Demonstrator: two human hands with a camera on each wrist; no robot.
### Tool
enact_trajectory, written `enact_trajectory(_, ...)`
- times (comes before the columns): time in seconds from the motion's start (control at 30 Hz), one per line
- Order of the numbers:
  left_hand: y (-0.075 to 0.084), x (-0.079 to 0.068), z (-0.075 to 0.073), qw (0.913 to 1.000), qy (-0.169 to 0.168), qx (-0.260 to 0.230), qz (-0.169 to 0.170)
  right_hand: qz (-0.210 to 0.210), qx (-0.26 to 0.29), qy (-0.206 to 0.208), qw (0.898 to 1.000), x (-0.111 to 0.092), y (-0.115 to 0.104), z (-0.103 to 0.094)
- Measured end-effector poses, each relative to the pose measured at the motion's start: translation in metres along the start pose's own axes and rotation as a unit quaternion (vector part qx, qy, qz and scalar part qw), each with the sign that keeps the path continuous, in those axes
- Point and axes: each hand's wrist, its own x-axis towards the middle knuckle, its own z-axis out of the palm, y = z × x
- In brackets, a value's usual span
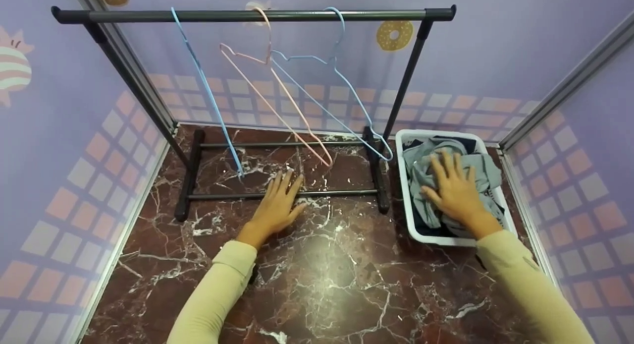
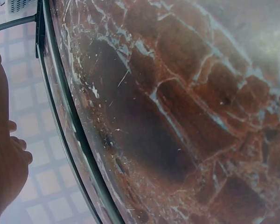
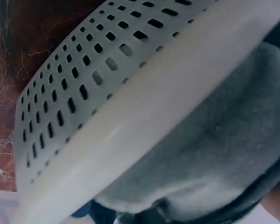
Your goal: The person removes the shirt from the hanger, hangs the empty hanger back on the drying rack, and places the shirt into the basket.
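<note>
My right hand [image 1: 454, 190] rests with spread fingers on a heap of grey-green clothes [image 1: 421, 163] in a white plastic basket [image 1: 404, 185]. The right wrist view shows the basket's perforated wall [image 3: 60, 93] and grey cloth [image 3: 210, 144] inside its rim; darker fabric lies beneath. My left hand [image 1: 275, 210], fingers straight and holding nothing, overlaps the lower front bar [image 1: 342, 192] of a black clothes rack in the head view. In the left wrist view, part of that hand [image 2: 7, 158] appears at the left edge.
From the rack's top rail [image 1: 213, 17] hang a blue hanger [image 1: 207, 90] at left, a pink hanger [image 1: 290, 101] in the middle and another blue hanger [image 1: 352, 92] at right. Patterned purple walls [image 1: 495, 51] enclose the dark red marbled floor [image 1: 317, 274].
</note>
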Motion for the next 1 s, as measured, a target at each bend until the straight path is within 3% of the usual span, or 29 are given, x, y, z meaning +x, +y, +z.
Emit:
enact_trajectory(0.07,0.001,0.000,-0.002,1.0000,0.005,-0.002,0.003,0.022,0.010,0.032,0.999,-0.006,0.004,-0.009)
enact_trajectory(0.17,0.002,0.001,-0.004,1.0000,0.006,0.004,0.006,0.085,0.051,0.048,0.994,-0.017,0.016,-0.018)
enact_trajectory(0.3,0.002,0.001,-0.005,1.0000,0.000,0.000,0.006,0.155,0.124,0.006,0.980,-0.025,0.035,-0.012)
enact_trajectory(0.47,0.002,0.000,-0.002,0.9999,0.007,-0.010,0.008,0.153,0.173,-0.050,0.972,-0.026,0.044,0.009)
enact_trajectory(0.63,0.000,-0.003,-0.001,0.9998,0.007,-0.015,0.007,0.153,0.170,-0.103,0.968,-0.026,0.045,0.027)
enact_trajectory(0.77,-0.002,-0.007,-0.001,0.9999,0.005,-0.012,-0.003,0.161,0.172,-0.119,0.964,-0.027,0.045,0.037)
enact_trajectory(0.87,-0.003,-0.009,0.000,0.9999,0.004,-0.008,-0.006,0.159,0.178,-0.122,0.963,-0.028,0.046,0.037)
enact_trajectory(1.0,-0.001,-0.009,0.001,0.9999,0.005,-0.013,0.001,0.152,0.175,-0.124,0.965,-0.029,0.048,0.022)
